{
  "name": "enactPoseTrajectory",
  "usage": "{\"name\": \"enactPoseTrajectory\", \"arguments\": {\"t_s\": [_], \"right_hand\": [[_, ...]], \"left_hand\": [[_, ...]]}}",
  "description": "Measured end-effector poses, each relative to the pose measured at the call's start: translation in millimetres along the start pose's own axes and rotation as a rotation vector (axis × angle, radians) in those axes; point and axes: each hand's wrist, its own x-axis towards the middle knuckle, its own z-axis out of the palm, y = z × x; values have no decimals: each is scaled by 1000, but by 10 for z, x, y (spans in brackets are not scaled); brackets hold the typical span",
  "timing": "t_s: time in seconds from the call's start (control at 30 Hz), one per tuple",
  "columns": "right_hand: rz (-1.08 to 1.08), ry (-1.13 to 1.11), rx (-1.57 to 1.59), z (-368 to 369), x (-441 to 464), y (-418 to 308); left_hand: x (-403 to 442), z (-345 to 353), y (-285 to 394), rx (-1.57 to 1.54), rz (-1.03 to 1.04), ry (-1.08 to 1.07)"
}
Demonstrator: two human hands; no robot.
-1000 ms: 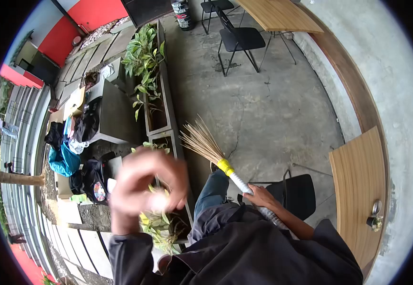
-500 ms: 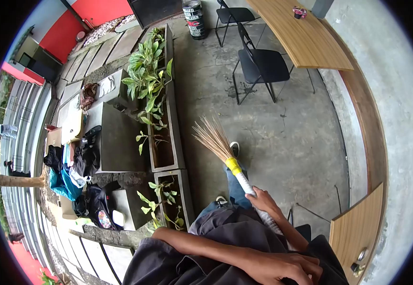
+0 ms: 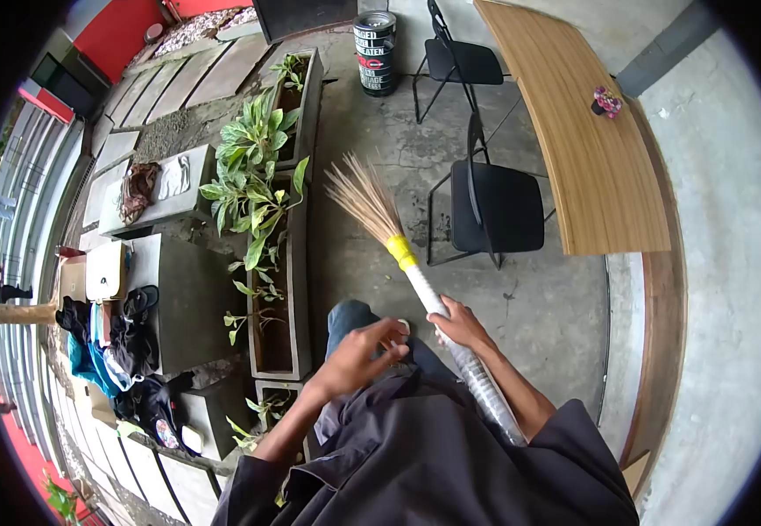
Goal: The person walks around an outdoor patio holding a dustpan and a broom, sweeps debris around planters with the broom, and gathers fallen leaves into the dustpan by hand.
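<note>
My right hand (image 3: 459, 324) is wrapped round the white handle of a stick broom (image 3: 424, 287). Yellow tape binds the broom near its bristles (image 3: 367, 197), which point up and away from me. The lower end of the handle passes beside my right forearm. My left hand (image 3: 358, 358) hovers in front of my body, left of the broom and not touching it. Its fingers are bent and apart, with nothing between them.
A long concrete planter (image 3: 304, 280) with leafy plants (image 3: 262, 158) runs along my left. Ahead stand black folding chairs (image 3: 496, 206), a wooden table (image 3: 604, 167) and a printed drum (image 3: 375, 53). Bags and clothes (image 3: 135, 342) lie by concrete blocks (image 3: 189, 307) further left.
My left hand has swung from the lower right, across my body, to the left and forward. The camera view has shifted closer to the chairs and table. The broom stays in my right hand.
</note>
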Motion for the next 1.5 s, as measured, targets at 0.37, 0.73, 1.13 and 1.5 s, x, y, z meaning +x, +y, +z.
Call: {"name": "enactPoseTrajectory", "arguments": {"t_s": [0.37,0.73,1.13,1.5], "right_hand": [[172,22,-95,-692,1309,-696],[37,-47,164,-967,2439,-2612],[217,-5,-53,-2330,4131,-3278],[590,-496,-227,-4061,4923,-4257]], "left_hand": [[1966,-1732,-1617,-228,-169,271],[4837,-1730,-2263,-934,-623,320],[7089,-2256,-2566,-805,-732,458],[7806,-1835,-2150,-1395,-1023,57]]}}
